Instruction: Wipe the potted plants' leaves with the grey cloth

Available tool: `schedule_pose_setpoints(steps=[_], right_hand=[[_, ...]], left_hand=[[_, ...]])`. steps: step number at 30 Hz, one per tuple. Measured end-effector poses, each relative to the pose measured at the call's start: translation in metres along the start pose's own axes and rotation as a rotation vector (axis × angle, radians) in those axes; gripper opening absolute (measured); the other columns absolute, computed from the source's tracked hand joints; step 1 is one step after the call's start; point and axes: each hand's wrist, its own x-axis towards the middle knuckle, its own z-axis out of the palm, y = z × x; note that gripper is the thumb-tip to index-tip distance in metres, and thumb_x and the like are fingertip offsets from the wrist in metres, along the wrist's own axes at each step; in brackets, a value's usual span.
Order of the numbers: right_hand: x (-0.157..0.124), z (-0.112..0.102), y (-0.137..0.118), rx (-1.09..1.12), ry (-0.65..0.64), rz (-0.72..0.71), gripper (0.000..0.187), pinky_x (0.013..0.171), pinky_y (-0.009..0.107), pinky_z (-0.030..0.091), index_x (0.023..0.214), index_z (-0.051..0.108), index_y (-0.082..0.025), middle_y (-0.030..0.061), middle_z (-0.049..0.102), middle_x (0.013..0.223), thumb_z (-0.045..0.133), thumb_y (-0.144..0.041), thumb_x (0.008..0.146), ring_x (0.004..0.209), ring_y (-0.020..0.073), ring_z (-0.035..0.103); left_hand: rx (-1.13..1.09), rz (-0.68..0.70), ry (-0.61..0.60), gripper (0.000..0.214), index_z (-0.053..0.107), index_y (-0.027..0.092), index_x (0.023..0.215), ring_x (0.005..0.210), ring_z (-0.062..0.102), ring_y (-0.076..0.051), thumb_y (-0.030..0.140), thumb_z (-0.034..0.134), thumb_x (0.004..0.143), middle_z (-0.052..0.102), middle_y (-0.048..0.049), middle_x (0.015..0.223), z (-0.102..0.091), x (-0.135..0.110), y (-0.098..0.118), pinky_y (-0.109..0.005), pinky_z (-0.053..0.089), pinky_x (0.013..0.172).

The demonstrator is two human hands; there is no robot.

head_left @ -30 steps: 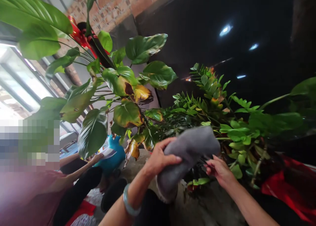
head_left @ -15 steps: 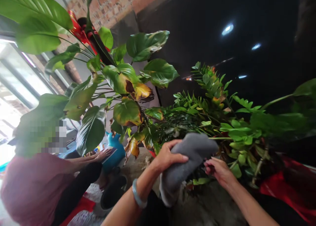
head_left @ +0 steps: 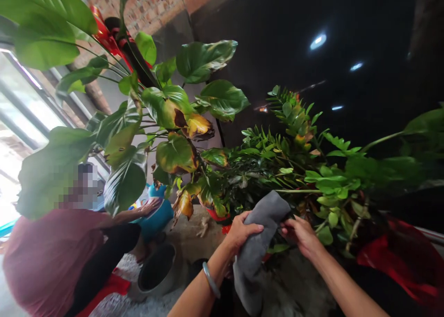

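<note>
A grey cloth (head_left: 263,224) hangs folded in front of the plants, its lower end drooping down. My left hand (head_left: 241,231) is closed around its left side, with the thumb pressed flat over the front. At the cloth's right edge, my right hand (head_left: 301,236) has its fingers curled together. What those fingers pinch is too small and dark to make out. Just behind both hands, leafy green plants (head_left: 333,187) spread out with small glossy leaves. A thin pale stem (head_left: 300,191) runs across above my right hand.
A tall plant with browned, yellowing leaves (head_left: 176,153) rises at left. Below it, another person in a pink shirt (head_left: 55,257) crouches with a hand on a blue object (head_left: 161,217). A dark bucket (head_left: 157,271) stands nearby. Red wrapping (head_left: 398,257) lies at right before a dark glossy panel (head_left: 277,39).
My left hand and the cloth have moved slightly right and down, the cloth's top now upright rather than stretched rightward. My right hand has come closer to it. The other person's hand has shifted on the blue object.
</note>
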Motion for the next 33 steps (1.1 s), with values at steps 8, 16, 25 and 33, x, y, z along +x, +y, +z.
schedule_pose_setpoints(steps=[8,16,25,33], right_hand=[[0.003,0.004,-0.001,0.038,-0.024,0.012,0.014,0.039,0.026,0.048,0.055,0.058,-0.02,-0.0007,0.06,0.044,0.068,-0.026,0.061,0.037,0.0138,0.055],[0.007,0.004,0.005,0.07,-0.064,0.0,0.022,0.048,0.028,0.054,0.057,0.056,-0.02,-0.0015,0.062,0.049,0.076,-0.027,0.058,0.041,0.0133,0.058],[0.005,0.001,0.004,0.04,0.0,0.075,0.021,0.035,0.025,0.046,0.06,0.049,-0.021,-0.0028,0.058,0.042,0.068,-0.028,0.067,0.03,0.0103,0.049],[0.006,-0.005,0.003,0.023,-0.002,0.016,0.035,0.031,0.019,0.037,0.06,0.043,-0.023,-0.0113,0.045,0.036,0.077,-0.029,0.054,0.028,0.0055,0.037]], left_hand=[[0.019,-0.006,0.009,0.046,0.069,0.018,0.089,0.063,0.056,-0.016,0.027,0.077,0.045,0.065,0.0021,0.069,0.0,-0.003,0.0,-0.028,0.044,0.062],[0.021,0.279,0.036,0.053,0.067,0.018,0.099,0.063,0.057,-0.015,0.029,0.078,0.048,0.066,0.0013,0.075,-0.02,-0.016,0.097,-0.026,0.045,0.061],[0.178,0.196,0.028,0.041,0.071,0.019,0.086,0.063,0.055,-0.015,0.021,0.078,0.045,0.065,0.0033,0.067,-0.006,-0.004,0.04,-0.025,0.045,0.059],[-0.017,0.411,0.148,0.055,0.067,0.019,0.103,0.074,0.058,-0.017,0.029,0.077,0.05,0.066,0.0006,0.082,-0.011,-0.008,0.091,-0.027,0.047,0.069]])
